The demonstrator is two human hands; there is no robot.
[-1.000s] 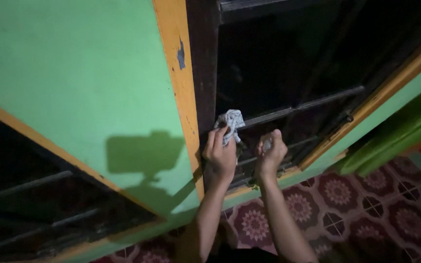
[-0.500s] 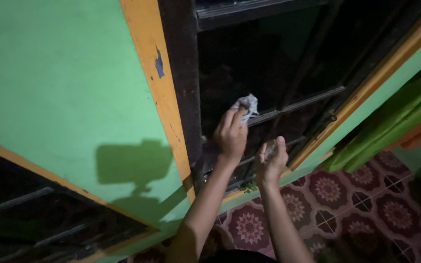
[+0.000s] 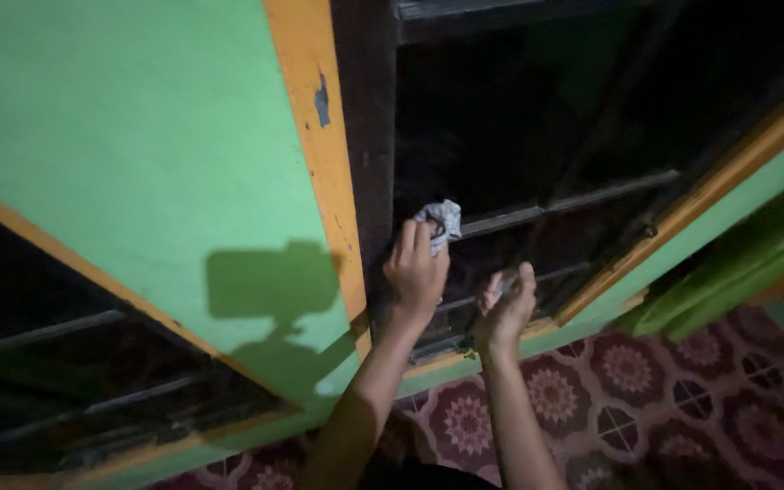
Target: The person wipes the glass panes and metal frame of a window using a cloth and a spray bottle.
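My left hand (image 3: 416,270) grips a crumpled pale cloth (image 3: 442,220) and presses it against the dark window pane (image 3: 492,136), close to the dark left frame post (image 3: 369,154) and just under a horizontal metal bar (image 3: 560,207). My right hand (image 3: 506,306) is held up a little lower and to the right, fingers curled around a small pale thing that is too dim to make out. Both forearms reach up from the bottom of the view.
A green wall (image 3: 138,145) with an orange trim strip (image 3: 319,154) lies left of the window. Another dark barred opening (image 3: 56,363) is at lower left. Patterned maroon floor tiles (image 3: 646,381) and green fabric (image 3: 737,272) show at right.
My left hand with the cloth rose up the pane, then came back down a little. My right hand stayed near the lower bar. The view has shifted slightly.
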